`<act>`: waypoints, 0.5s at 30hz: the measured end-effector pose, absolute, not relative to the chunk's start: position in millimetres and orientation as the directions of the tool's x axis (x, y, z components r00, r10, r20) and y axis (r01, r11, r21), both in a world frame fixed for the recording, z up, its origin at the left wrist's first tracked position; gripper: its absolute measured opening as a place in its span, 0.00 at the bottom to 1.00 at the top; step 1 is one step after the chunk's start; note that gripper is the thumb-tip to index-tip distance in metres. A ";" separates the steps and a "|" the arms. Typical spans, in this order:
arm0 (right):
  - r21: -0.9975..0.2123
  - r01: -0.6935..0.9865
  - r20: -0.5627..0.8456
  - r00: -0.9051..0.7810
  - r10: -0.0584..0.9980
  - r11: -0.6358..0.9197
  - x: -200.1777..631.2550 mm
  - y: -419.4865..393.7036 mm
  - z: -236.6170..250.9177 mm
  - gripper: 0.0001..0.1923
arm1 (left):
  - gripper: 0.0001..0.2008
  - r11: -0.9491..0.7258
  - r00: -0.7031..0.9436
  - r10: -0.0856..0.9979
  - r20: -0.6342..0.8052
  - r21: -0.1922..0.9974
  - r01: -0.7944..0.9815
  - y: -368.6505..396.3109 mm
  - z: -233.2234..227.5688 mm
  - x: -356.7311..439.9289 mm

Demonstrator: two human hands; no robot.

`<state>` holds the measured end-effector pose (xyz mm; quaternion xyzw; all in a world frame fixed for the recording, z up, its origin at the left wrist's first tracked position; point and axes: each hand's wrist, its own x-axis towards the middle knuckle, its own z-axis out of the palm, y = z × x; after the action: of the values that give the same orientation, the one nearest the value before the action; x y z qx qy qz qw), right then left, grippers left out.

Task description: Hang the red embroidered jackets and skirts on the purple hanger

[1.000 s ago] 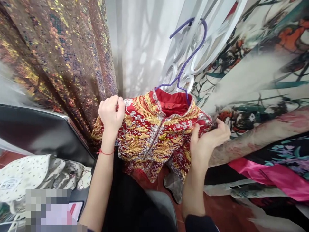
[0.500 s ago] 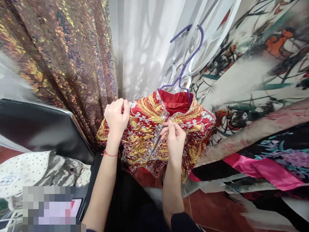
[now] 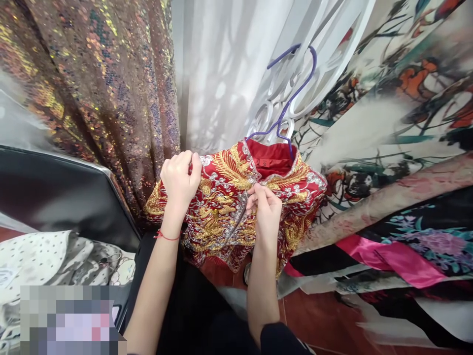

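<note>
Red jacket (image 3: 225, 207) with gold-and-silver embroidery on a purple hanger (image 3: 291, 93).

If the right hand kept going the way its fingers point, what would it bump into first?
Probably the red jacket itself: the right hand already pinches its front just below the collar. Past that comes the purple hanger, though depth is hard to judge.

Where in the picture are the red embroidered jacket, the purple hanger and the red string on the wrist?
red embroidered jacket (image 3: 218, 217): head view, on the gold embroidery of the front panel.
purple hanger (image 3: 291, 98): head view, on the shaft below the hook.
red string (image 3: 166, 237): head view, on the strand across the left wrist.
</note>
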<state>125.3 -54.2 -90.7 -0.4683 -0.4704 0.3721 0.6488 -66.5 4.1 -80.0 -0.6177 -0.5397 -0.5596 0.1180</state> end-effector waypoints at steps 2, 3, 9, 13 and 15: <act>-0.962 -0.030 0.254 0.274 0.928 0.272 125.0 -55.0 -93.5 0.20 | 0.18 -0.393 -0.210 0.539 0.816 0.464 0.794 4.0 -80.2 -66.6; -0.964 -0.025 0.247 0.266 0.932 0.263 124.8 -55.8 -96.1 0.20 | 0.18 -0.394 -0.213 0.541 0.814 0.469 0.790 4.1 -80.5 -66.5; -0.987 -0.023 0.148 0.215 0.965 0.156 126.1 -64.0 -132.4 0.23 | 0.18 -0.390 -0.243 0.568 0.786 0.517 0.762 6.3 -84.4 -66.4; -0.998 -0.017 0.061 0.195 0.979 0.065 127.7 -71.1 -159.0 0.24 | 0.13 -0.443 -0.233 0.570 0.788 0.533 0.720 -1.4 -92.3 -67.9; -0.999 -0.010 0.042 0.189 0.981 0.045 127.2 -73.5 -166.6 0.24 | 0.11 -0.489 -0.249 0.517 0.819 0.521 0.700 -13.7 -104.2 -64.8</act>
<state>127.2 -73.5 -166.6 -0.5306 -0.4575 0.4427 0.5596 -64.8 -13.7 -104.2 -0.6083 -0.5000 -0.6119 0.0748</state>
